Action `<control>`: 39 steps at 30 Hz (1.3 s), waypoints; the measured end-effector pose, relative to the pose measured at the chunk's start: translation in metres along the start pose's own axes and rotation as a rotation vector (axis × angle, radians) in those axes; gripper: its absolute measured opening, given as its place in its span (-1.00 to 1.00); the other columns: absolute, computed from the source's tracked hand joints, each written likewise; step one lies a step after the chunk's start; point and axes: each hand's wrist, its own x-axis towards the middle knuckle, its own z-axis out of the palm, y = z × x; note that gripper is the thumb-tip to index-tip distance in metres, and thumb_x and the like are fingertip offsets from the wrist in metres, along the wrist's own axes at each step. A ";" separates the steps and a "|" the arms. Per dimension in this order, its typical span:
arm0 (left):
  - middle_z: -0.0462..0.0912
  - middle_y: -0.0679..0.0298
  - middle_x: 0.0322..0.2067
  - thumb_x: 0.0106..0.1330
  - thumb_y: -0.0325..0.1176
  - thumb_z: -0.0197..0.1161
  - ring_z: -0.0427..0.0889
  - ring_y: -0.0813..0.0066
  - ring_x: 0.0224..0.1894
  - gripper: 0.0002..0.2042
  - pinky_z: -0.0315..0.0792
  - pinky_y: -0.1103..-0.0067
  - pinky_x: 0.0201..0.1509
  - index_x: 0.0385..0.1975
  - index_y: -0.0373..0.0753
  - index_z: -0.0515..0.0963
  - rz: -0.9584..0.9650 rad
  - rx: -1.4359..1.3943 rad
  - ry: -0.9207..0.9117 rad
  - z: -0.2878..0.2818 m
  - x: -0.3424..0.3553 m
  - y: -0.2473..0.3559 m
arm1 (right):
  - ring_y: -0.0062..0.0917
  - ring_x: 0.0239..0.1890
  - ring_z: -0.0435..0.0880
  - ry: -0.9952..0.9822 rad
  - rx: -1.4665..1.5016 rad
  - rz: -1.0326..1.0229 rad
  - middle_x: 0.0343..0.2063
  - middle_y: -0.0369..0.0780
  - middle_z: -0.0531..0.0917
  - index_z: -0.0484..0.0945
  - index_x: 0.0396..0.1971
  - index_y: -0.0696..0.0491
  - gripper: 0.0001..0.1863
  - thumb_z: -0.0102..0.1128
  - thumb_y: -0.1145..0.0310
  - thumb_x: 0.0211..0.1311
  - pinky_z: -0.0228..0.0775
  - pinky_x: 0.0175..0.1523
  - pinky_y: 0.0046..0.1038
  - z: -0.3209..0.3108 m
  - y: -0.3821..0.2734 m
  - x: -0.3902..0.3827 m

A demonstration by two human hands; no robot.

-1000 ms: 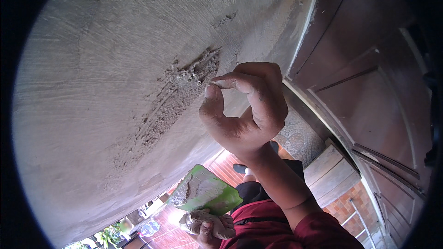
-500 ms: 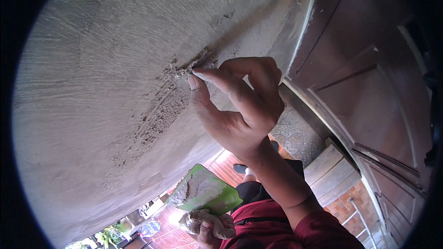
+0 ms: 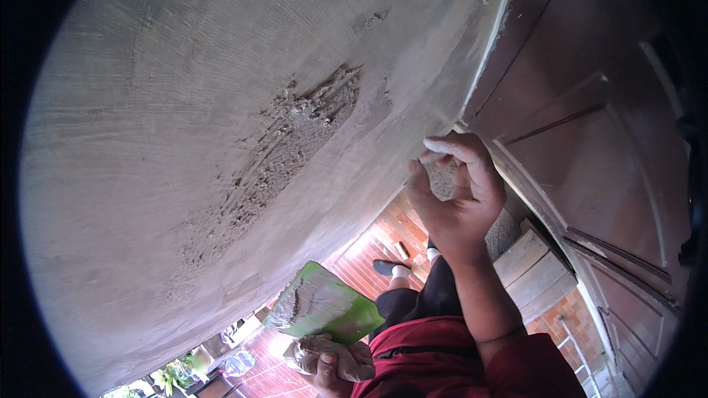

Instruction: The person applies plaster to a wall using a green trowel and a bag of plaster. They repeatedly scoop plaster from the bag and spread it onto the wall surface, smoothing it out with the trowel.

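Note:
My right hand point(image 3: 461, 184) is raised between the plastered wall point(image 3: 169, 125) and the dark panelled door, its fingers loosely curved and apart, greyish residue on the fingertips, nothing visible in them. A rough patch of grey plaster point(image 3: 287, 147) marks the wall to its left. Low in the view, my left hand point(image 3: 328, 365) holds a green plastic float point(image 3: 339, 302) smeared with pale grey paste; the grey-coated material around my fingers hides its handle.
The brown door point(image 3: 590, 162) with a pale frame fills the right side. Below are a tiled floor point(image 3: 394, 236), a wooden board or step point(image 3: 535, 280), a metal ladder-like rail point(image 3: 579, 361) and my feet. Plants point(image 3: 173, 376) show at the lower left, beyond the wall's edge.
My right hand has moved right and down, away from the rough patch it was touching, and its thumb and forefinger have parted. My left hand and the float are almost unmoved.

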 end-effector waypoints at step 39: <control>0.33 0.01 -0.07 -0.05 -0.52 0.19 0.43 -0.03 -0.09 -0.19 0.34 0.15 0.03 0.30 0.03 0.02 0.622 0.628 -0.009 0.018 0.013 0.023 | -0.65 -0.50 0.39 0.153 -0.108 -0.283 -0.49 -0.40 0.52 0.71 -0.26 -0.05 -0.57 0.48 0.62 -0.26 0.24 -0.48 -0.59 0.051 -0.006 0.028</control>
